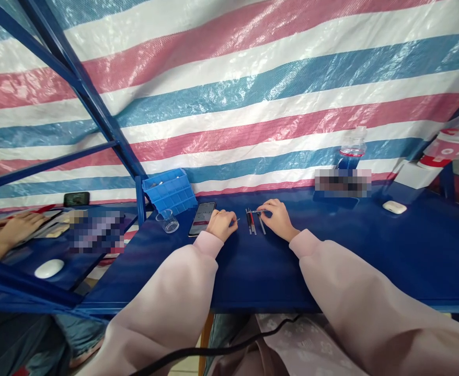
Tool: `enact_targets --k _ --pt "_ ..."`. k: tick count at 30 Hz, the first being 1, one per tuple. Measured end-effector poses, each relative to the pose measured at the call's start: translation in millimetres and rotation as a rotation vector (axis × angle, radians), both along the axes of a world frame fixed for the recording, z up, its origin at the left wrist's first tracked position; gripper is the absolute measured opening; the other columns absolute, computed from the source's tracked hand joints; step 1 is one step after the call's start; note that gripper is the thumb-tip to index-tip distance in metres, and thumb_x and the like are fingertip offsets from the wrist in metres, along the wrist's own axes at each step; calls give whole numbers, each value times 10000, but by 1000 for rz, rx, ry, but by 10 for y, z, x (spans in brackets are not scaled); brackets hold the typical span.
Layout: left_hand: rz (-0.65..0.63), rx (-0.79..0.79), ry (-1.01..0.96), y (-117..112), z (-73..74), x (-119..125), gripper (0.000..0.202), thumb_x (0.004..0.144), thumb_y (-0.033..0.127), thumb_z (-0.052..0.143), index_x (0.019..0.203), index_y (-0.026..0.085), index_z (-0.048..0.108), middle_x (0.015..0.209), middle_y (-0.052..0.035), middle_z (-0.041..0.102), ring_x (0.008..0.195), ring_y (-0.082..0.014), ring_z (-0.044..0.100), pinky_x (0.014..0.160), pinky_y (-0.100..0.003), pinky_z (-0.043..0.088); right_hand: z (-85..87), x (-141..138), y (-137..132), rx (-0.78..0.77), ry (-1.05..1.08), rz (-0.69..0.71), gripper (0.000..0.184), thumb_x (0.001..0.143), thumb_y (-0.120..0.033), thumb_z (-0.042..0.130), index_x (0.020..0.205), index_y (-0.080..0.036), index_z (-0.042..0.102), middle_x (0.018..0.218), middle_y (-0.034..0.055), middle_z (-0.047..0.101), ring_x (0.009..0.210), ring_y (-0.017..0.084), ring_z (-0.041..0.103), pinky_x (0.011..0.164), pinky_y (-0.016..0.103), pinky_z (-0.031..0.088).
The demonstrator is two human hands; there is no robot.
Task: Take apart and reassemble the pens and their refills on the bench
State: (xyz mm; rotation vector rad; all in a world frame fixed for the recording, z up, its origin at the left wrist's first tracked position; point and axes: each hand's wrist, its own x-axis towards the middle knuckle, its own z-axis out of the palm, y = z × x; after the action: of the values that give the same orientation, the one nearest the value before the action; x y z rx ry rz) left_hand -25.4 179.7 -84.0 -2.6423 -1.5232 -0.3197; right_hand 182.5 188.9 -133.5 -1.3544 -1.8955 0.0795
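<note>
Blue compartment tray (pixel 169 191) sits tilted at the far edge of the blue table (pixel 331 271), with a clear plastic cup (pixel 167 221) below it. A smartphone (pixel 202 218) lies at 9 o'clock from the left hand (pixel 221 224), just beside it. That hand's fingers (pixel 217 215) curl inward; whether they grip anything is too small to tell. Slim tools (pixel 252 223) lie side by side between the hands. The right hand (pixel 278 219) sits at their 3 o'clock, its fingers (pixel 266 208) nearly closed, pinching a thin metal tool (pixel 257 211). A white earbud case (pixel 394 207) lies well off at 3 o'clock.
</note>
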Motion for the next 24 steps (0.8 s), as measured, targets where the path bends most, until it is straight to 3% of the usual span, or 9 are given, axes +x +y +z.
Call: enact_targets --k 9,14,24 --pt "-91 82 -236 -1 -31 -3 127 823 216 471 812 194 596 786 1 653 757 -130 570 789 -289 355 30 2 -51 81 17 35 184 781 -166 510 843 -215 676 900 39 597 934 197 489 824 321 317" --pt "-149 124 -301 50 -94 -26 92 801 194 515 784 194 606 736 10 643 713 -128 564 744 -281 367 9 4 -31 222 26 117 169 773 -161 534 832 -224 679 857 34 610 879 189 515 768 324 337" --pt "-189 161 -301 54 -117 -24 95 805 204 516 801 201 610 730 9 638 704 -130 559 719 -276 370 8 -2 -45 299 -2 179 170 784 -157 535 845 -228 677 848 34 613 843 178 520 716 313 356"
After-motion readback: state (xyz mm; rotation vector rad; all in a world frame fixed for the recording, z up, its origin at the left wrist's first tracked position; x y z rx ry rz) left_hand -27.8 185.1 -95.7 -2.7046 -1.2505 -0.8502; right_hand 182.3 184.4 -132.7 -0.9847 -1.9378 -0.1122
